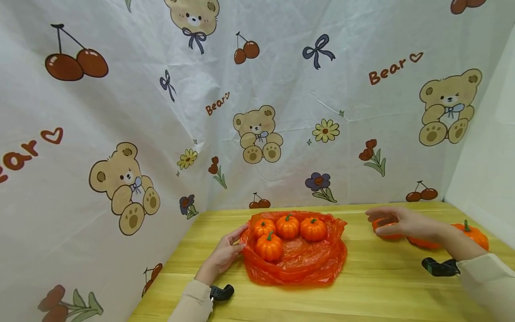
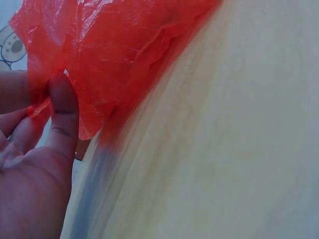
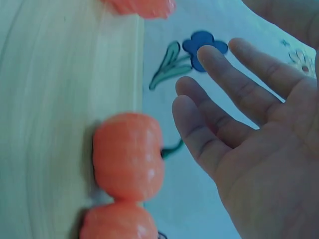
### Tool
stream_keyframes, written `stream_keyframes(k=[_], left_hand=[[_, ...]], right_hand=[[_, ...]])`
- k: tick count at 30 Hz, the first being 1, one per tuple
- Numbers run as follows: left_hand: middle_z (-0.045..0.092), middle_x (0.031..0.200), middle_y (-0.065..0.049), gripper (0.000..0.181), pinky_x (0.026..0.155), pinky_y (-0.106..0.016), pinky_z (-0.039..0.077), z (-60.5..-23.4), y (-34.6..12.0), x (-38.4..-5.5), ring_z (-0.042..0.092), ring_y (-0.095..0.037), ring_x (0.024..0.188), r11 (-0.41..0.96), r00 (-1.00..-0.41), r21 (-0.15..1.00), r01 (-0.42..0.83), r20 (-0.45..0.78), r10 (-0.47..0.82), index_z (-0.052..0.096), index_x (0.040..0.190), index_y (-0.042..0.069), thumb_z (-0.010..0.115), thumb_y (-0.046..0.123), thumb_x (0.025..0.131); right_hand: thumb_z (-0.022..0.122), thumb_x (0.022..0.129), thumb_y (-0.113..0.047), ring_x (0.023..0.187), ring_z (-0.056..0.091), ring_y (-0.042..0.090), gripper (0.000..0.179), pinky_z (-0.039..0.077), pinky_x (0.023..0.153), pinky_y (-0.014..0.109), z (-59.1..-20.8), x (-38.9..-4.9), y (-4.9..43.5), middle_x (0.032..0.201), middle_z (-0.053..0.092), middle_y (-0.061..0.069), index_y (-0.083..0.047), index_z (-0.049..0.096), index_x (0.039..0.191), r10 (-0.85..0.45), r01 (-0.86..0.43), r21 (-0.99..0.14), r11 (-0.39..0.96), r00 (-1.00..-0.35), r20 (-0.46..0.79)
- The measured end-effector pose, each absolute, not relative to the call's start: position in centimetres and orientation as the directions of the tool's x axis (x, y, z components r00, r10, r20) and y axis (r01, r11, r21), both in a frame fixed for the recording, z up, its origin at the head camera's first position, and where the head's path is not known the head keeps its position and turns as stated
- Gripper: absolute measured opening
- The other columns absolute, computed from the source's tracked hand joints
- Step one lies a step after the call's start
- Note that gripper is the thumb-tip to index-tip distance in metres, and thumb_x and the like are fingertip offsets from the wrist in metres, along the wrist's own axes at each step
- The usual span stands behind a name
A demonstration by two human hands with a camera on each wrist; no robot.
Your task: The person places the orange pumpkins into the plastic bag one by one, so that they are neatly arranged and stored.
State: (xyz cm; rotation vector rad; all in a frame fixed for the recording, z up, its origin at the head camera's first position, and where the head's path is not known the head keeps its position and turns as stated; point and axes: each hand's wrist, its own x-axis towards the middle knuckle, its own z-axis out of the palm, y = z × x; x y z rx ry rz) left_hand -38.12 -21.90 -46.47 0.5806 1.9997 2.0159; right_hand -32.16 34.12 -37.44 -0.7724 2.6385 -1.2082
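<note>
A red plastic bag (image 1: pixel 299 272) stands spread wide on the wooden table, with several small orange pumpkins (image 1: pixel 314 230) inside it. My left hand (image 1: pixel 222 255) pinches the bag's left edge between thumb and fingers; the left wrist view shows the thin red film (image 2: pixel 109 55) caught there. Over at the right, my right hand (image 1: pixel 406 222) hovers above an orange pumpkin (image 3: pixel 128 157), fingers spread and nothing in them. A second pumpkin (image 3: pixel 118 223) sits beside that one. Farther right, another pumpkin (image 1: pixel 476 237) with a green stem is partly covered by my forearm.
The pale wooden table (image 1: pixel 362 290) meets a white cloth (image 1: pixel 289 179) printed with bears, cherries and flowers at the back and left. A plain white panel (image 1: pixel 483 179) borders the right side. Black wrist devices (image 1: pixel 440 267) sit at both my wrists.
</note>
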Motion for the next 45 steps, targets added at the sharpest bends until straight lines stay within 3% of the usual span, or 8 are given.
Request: stream_keyframes(k=[7,20,24,28,29,30,39,45], left_hand=[[0.024,0.17,-0.02,0.075,0.092,-0.025,0.057,-46.4,-21.9,-38.0,0.049,-0.025,0.138,-0.015,-0.901,0.995,0.099,0.096,0.424,0.031,0.163,0.012,0.054,-0.01,0.095],[0.025,0.17,-0.016,0.076,0.094,-0.026,0.057,-46.0,-21.9,-38.2,0.046,-0.027,0.141,0.003,-0.915,0.996,0.093,0.084,0.395,0.035,0.162,0.016,0.055,-0.01,0.094],[0.025,0.17,-0.015,0.076,0.093,-0.026,0.057,-45.8,-21.9,-38.1,0.048,-0.026,0.14,0.003,-0.917,0.996,0.091,0.083,0.39,0.035,0.162,0.017,0.055,-0.01,0.094],[0.025,0.17,-0.015,0.075,0.092,-0.026,0.057,-45.9,-22.0,-38.2,0.048,-0.026,0.139,0.004,-0.918,0.996,0.091,0.082,0.388,0.035,0.162,0.017,0.056,-0.01,0.094],[0.025,0.17,-0.015,0.075,0.092,-0.026,0.057,-45.9,-22.0,-38.2,0.048,-0.026,0.139,0.005,-0.918,0.996,0.09,0.081,0.388,0.035,0.162,0.017,0.056,-0.01,0.094],[0.025,0.17,-0.015,0.075,0.092,-0.026,0.057,-45.9,-22.0,-38.2,0.048,-0.026,0.139,0.006,-0.919,0.996,0.087,0.078,0.387,0.036,0.162,0.017,0.056,-0.01,0.094],[0.024,0.171,-0.016,0.075,0.09,-0.024,0.057,-46.3,-22.0,-38.3,0.049,-0.026,0.137,0.001,-0.914,0.996,0.091,0.084,0.396,0.034,0.162,0.015,0.055,-0.01,0.094],[0.024,0.171,-0.017,0.075,0.093,-0.026,0.057,-46.4,-21.9,-38.4,0.049,-0.026,0.138,-0.009,-0.913,0.996,0.091,0.087,0.399,0.035,0.162,0.015,0.056,-0.01,0.095]], right_hand=[[0.064,0.1,-0.018,0.116,0.057,-0.008,0.056,0.053,0.087,0.019,-37.0,-31.8,37.1,0.133,0.061,-0.02,0.001,0.046,0.15,-0.475,-0.412,-0.714,0.566,-0.871,0.126],[0.061,0.103,-0.022,0.105,0.048,-0.023,0.055,0.06,0.083,0.04,-36.3,-31.5,42.4,0.12,0.049,-0.042,-0.002,0.042,0.15,-0.334,-0.345,-0.654,0.674,-0.931,0.147],[0.059,0.104,-0.025,0.108,0.053,-0.015,0.055,0.057,0.083,0.059,-36.4,-31.4,43.6,0.132,0.055,-0.026,-0.004,0.041,0.151,-0.292,-0.329,-0.627,0.706,-0.942,0.166],[0.055,0.106,-0.03,0.128,0.052,0.041,0.058,0.052,0.082,0.068,-36.6,-31.3,44.5,0.15,0.048,0.028,-0.002,0.034,0.153,-0.246,-0.285,-0.597,0.75,-0.958,0.148],[0.055,0.106,-0.031,0.128,0.044,0.055,0.06,0.052,0.082,0.069,-36.8,-31.3,44.9,0.151,0.049,0.022,-0.002,0.033,0.154,-0.234,-0.275,-0.595,0.755,-0.961,0.146],[0.054,0.107,-0.032,0.128,0.035,0.066,0.062,0.049,0.083,0.072,-37.0,-31.4,45.3,0.154,0.042,0.031,-0.003,0.031,0.156,-0.227,-0.265,-0.603,0.753,-0.964,0.141],[0.052,0.108,-0.037,0.134,0.01,0.074,0.085,0.023,0.092,0.088,-38.5,-32.1,48.1,0.153,0.012,0.049,0.011,0.003,0.159,-0.127,-0.17,-0.678,0.715,-0.985,0.114],[0.052,0.107,-0.039,0.134,0.004,0.075,0.091,0.023,0.092,0.086,-40.0,-32.1,49.8,0.151,0.01,0.051,0.015,-0.002,0.156,-0.08,-0.121,-0.692,0.712,-0.993,0.091]])
